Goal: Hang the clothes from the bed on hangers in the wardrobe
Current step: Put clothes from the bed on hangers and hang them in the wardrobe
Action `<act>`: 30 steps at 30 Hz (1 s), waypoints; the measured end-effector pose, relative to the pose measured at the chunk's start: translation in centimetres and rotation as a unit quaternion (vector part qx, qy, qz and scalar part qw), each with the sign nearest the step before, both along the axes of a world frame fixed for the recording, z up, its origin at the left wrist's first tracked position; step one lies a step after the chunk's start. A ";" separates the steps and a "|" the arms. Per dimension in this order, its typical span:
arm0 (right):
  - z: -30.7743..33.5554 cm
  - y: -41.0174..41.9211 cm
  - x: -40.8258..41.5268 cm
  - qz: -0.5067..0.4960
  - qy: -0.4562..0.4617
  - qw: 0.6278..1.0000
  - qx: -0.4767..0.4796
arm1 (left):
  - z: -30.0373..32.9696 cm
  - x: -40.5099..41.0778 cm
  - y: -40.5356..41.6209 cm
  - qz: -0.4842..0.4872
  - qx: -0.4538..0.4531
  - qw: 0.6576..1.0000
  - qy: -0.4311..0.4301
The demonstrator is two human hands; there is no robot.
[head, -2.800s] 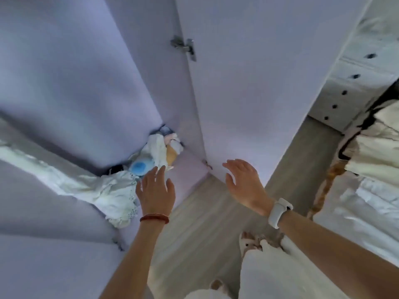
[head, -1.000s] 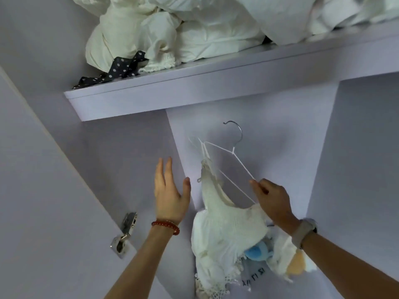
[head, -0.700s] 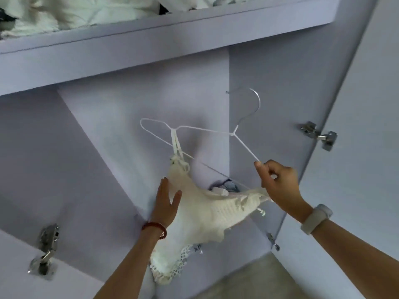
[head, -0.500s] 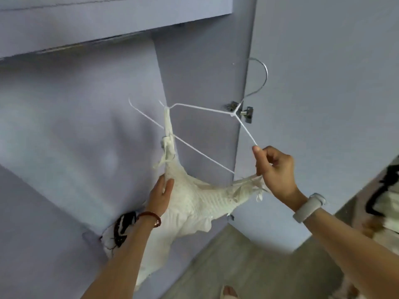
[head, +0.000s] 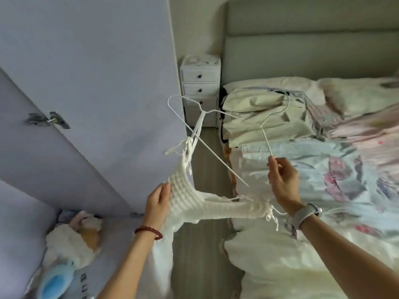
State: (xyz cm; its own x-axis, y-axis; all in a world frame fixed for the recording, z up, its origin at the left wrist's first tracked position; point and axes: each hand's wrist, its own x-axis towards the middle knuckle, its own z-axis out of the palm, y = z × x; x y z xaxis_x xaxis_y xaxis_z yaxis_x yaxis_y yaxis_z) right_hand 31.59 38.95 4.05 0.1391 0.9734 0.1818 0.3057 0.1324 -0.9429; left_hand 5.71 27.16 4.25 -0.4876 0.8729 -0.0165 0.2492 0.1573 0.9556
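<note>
The right hand (head: pixel 284 182) pinches the thin white wire hanger (head: pixel 218 145) between thumb and fingertips, at the lower end of one sloping arm; a pale watch (head: pixel 305 214) sits on that wrist. Up from this hand the wire runs to the hook, which curves over the folded cream clothes (head: pixel 265 117) on the bed (head: pixel 323 234). The hanger's far shoulder loops out to the left, beyond the left hand (head: pixel 157 203) and above it.

The left hand grips the white textured garment (head: pixel 194 201) at its upper body, fingers curled round the knit — a red bead bracelet (head: pixel 149 230) rings the wrist. One strap of the garment runs up from this hand and hangs over the hanger's left shoulder; the other side stretches across to just below the right hand, its tied strap ends dangling there.

Left of the left hand stands the lilac wardrobe door (head: pixel 97 83), and below it plush toys (head: pixel 71 244) lie on the wardrobe floor. Beyond both hands, a small white drawer unit (head: pixel 199 89) stands beside the bed.
</note>
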 end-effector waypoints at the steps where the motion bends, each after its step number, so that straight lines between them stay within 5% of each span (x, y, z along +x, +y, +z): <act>1: -0.4 0.1 2.3 -0.026 0.007 1.000 -0.003 | 0.2 1.8 1.2 -0.036 -0.009 0.999 0.000; 6: -2.2 -0.6 13.3 -0.136 0.010 0.990 -0.043 | 0.4 10.3 6.0 -0.211 -0.105 0.969 -0.078; 15: -5.5 -7.7 20.3 -0.220 0.003 0.971 -0.095 | -2.0 16.2 7.6 -0.237 -0.125 0.962 -0.050; 21: -5.3 -11.8 17.4 -0.247 0.013 0.963 -0.107 | -1.9 14.0 5.1 -0.216 -0.026 0.974 0.064; 30: -0.5 -13.5 18.4 -0.306 -0.011 0.952 -0.015 | 3.9 16.0 3.3 -0.242 0.151 0.956 0.070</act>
State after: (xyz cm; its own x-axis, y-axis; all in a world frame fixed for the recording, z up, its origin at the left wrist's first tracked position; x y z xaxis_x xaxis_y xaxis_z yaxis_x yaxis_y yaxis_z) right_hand 50.01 25.46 3.56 0.6780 0.7165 0.1639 0.3365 -0.1044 -0.9359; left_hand 21.73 30.46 8.19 -0.0036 0.9516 0.3075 0.3525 -0.2865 0.8909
